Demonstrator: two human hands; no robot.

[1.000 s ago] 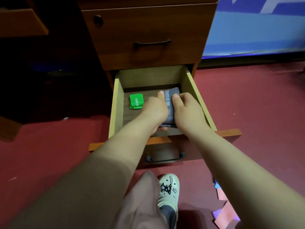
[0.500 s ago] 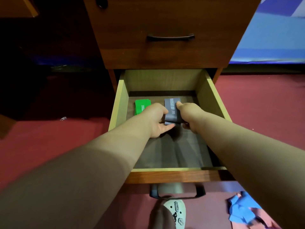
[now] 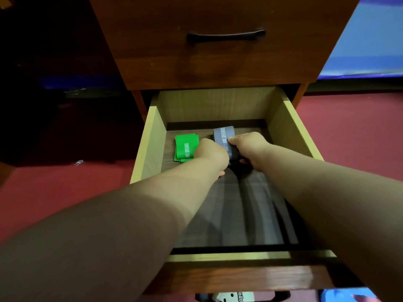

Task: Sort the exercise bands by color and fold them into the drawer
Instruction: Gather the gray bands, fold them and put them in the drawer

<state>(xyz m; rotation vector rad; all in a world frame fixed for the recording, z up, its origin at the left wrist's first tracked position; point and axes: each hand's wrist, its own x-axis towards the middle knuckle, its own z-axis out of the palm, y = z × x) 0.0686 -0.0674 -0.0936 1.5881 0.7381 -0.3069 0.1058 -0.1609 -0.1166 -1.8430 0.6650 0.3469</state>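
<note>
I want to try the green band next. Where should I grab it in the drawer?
Come from above and pinch the green band at its near short end, where the folded layers peek out. It lies flat by the drawer's left wall, and the left hand, at the grey band, crowds its right side, so the sides look awkward.

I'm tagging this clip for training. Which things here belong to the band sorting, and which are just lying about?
Job: grey band, green band, open drawer, left hand, right hand.
Lying about: white scrap on the carpet, shoe, shut upper drawer.
</note>
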